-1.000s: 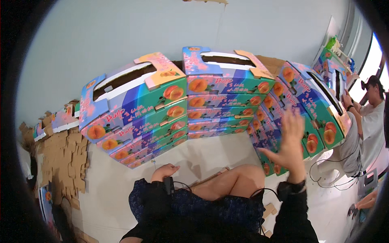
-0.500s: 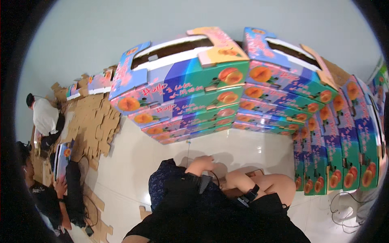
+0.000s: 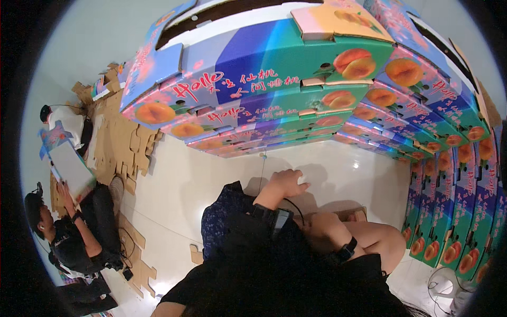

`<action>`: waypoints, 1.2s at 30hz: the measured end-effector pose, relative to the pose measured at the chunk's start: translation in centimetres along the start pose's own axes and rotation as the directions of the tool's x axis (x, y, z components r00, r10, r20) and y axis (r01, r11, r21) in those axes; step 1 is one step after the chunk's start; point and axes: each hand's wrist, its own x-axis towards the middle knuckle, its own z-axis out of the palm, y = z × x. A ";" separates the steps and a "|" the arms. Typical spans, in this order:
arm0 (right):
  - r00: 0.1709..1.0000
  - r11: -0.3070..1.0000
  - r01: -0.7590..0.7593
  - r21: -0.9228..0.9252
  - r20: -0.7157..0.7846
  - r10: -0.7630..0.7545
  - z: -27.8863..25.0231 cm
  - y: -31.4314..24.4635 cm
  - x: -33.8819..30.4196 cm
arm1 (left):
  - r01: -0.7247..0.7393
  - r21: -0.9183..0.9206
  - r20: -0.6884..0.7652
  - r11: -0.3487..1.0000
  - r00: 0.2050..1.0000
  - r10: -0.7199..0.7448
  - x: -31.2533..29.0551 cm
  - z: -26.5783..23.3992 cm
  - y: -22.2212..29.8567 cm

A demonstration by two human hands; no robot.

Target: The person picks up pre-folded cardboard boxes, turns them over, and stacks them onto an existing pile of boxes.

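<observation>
My left hand [image 3: 289, 183] hangs in the air over the tiled floor, in front of a tall stack of fruit-printed cardboard boxes [image 3: 253, 68]. Its fingers are loosely stretched, the thumb stands apart, and nothing is in it. A dark device is strapped to that wrist, and a thin black cable [image 3: 297, 205] curves beside it. My right hand [image 3: 316, 226] is low, near my bent bare leg [image 3: 383, 240]; its fingers are hidden, so what it holds, if anything, does not show. A black band circles the right wrist.
A second box stack [image 3: 404, 100] adjoins on the right, with a row of boxes [image 3: 454, 211] beyond it. Flat brown cardboard [image 3: 119, 148] covers floor at left. There, a person in black [image 3: 79, 232] handles a box [image 3: 74, 169]; another wears white [image 3: 68, 124].
The box stacks loom larger and higher in view. My left hand has risen, its fingers more spread. At left, the person in black has raised a box and tilted it.
</observation>
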 end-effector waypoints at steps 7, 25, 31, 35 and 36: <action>1.000 1.000 -0.013 -0.003 -0.024 0.013 0.5 0.2 0.4 | -0.035 0.013 -0.025 0.999 0.999 0.035 -1.0 -0.2 0.9; 1.000 1.000 0.009 0.028 -0.001 -0.009 -0.1 0.5 1.0 | -0.051 0.010 -0.074 0.999 0.996 0.052 -1.5 -0.5 1.4; 0.997 0.998 -0.040 0.042 0.070 0.037 -2.0 -0.9 0.1 | -0.052 0.007 -0.093 0.999 0.994 0.052 -1.7 -0.6 1.3; 0.991 0.994 -0.111 -0.007 0.073 0.112 -2.0 -1.0 0.5 | -0.044 0.026 -0.072 0.999 0.996 0.046 -1.6 -1.1 1.5; 0.993 0.994 -0.112 0.017 0.028 0.112 -1.8 -1.0 0.5 | -0.045 0.025 -0.072 0.999 0.996 0.047 -1.5 -1.2 1.5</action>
